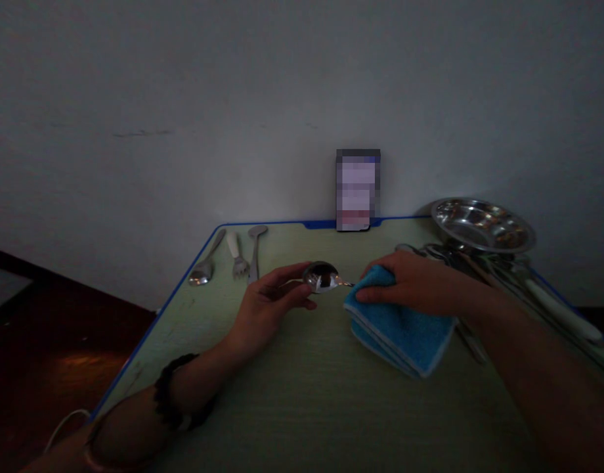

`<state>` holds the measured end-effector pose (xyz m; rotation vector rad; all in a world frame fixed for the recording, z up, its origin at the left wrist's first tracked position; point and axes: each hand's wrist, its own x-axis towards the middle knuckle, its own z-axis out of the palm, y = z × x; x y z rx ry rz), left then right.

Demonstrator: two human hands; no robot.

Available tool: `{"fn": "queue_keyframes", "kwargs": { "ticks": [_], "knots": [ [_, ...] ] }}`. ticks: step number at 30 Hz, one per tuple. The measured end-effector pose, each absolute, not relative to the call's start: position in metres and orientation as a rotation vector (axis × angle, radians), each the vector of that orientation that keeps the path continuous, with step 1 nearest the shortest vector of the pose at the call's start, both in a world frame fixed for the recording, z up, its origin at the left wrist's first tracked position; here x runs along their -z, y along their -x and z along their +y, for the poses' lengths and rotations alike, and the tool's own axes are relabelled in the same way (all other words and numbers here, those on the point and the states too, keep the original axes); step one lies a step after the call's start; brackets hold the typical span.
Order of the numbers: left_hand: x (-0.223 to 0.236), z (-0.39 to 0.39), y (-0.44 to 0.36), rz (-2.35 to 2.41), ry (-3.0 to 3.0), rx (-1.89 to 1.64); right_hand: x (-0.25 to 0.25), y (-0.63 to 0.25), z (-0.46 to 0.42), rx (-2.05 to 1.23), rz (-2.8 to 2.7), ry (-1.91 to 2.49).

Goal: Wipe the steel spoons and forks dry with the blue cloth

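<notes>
Between my hands, above the table, is a shiny metal spoon (322, 277). My left hand (270, 302) is closed, its fingers and thumb pinching the edge of the bowl. A folded blue cloth (400, 328) is in my right hand (415, 282), which is closed with the cloth around the spoon's handle. Most of that handle is hidden by the cloth. Left of my left hand lie another spoon (201, 272), a small fork (237, 256) with a pale handle, and a utensil (255, 249) with a rounded end, its lower part behind my hand.
A shiny metal bowl (484, 226) stands at the back right. Several utensils lie by it, one with a white handle (560, 309), partly behind my right arm. A phone (358, 190) leans on the wall at the blue-edged table's (302, 394) back.
</notes>
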<state>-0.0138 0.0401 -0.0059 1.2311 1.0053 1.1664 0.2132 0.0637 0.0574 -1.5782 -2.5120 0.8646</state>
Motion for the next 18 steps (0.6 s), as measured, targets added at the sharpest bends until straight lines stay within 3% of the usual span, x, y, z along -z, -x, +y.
{"fn": "queue_keyframes", "kwargs": {
  "ticks": [18],
  "knots": [
    [0.003, 0.037, 0.01, 1.06, -1.282, -1.15, -0.044, -0.2, 0.062, -0.984, -2.419, 1.475]
  ]
}}
